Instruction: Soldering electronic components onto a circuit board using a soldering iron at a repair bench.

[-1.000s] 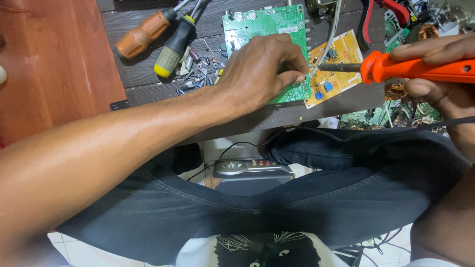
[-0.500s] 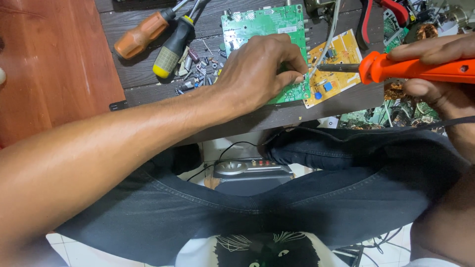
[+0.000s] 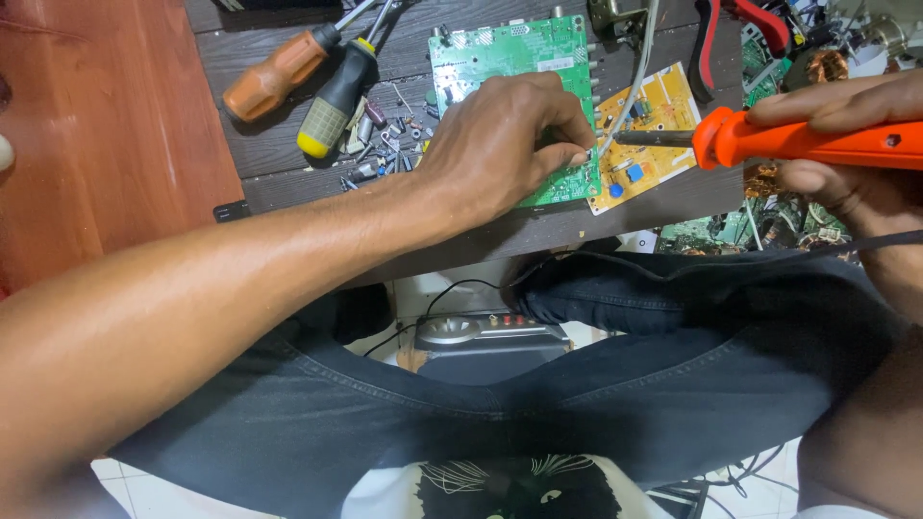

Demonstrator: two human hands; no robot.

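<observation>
The right hand (image 3: pixel 846 144) grips the light, stiff iron (image 3: pixel 808 142) by its orange handle, while the left hand (image 3: pixel 505 144) pinches at the thin, fragile green board (image 3: pixel 500 48).

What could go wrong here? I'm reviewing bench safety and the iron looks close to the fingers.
1. Burn: the soldering iron in the right hand points its tip toward the left hand, whose fingertips pinch something at the green circuit board edge.
2. The tip hovers over the yellow board beside a grey cable, which might get scorched.
3. The iron's cord crosses the lap and could snag.
</observation>
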